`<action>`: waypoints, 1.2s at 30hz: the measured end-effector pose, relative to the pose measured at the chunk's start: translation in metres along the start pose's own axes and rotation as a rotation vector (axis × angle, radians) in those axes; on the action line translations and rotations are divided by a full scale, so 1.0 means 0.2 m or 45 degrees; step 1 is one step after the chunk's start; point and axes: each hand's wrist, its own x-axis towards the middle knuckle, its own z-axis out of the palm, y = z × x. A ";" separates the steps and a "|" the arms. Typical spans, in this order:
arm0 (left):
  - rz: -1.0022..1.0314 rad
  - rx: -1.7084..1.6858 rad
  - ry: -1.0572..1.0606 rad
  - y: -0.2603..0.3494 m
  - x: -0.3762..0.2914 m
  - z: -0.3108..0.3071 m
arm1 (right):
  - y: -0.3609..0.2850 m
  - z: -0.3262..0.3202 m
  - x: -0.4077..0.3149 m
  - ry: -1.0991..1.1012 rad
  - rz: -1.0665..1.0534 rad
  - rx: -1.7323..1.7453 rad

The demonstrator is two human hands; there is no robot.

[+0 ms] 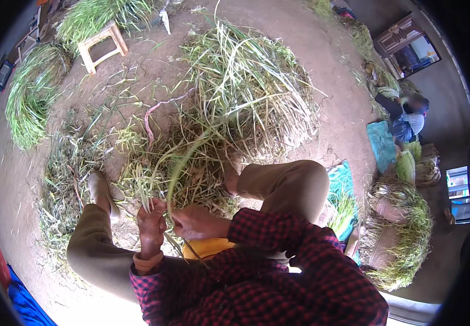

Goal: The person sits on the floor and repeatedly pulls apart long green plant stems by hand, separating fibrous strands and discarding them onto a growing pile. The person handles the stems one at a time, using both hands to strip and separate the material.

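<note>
My left hand (pixel 151 224) is closed around a small bunch of pale grass stems (pixel 141 184), which stand up out of the fist. Close beside it on the right, my right hand (pixel 197 222) pinches a long yellow-green grass blade (pixel 181 165) that arches upward and is partly blurred. A few thin stalks (pixel 174 244) hang down below the hands toward my lap. Between my spread knees lie trampled grass and straw (pixel 194 183) on the floor. Beyond them spreads a big heap of long cut grass (pixel 247 81), green on the left and straw-coloured at the lower right.
A small stool (pixel 103 45) stands at upper left beside green grass bundles (pixel 31 93). A pink strip (pixel 149 118) lies by the heap. At right are a teal sheet (pixel 342 179), a ring of grass bundles (pixel 418 240) and a seated person (pixel 408 116).
</note>
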 end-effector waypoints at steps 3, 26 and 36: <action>0.005 0.108 0.000 0.01 0.00 -0.05 | -0.06 0.08 0.01 0.106 -0.138 0.056; 0.032 0.062 0.055 0.04 -0.01 0.03 | 0.13 -0.16 0.14 -0.121 0.459 0.688; 0.039 0.026 0.049 0.05 -0.02 0.04 | 0.22 -0.17 0.21 0.008 0.432 0.764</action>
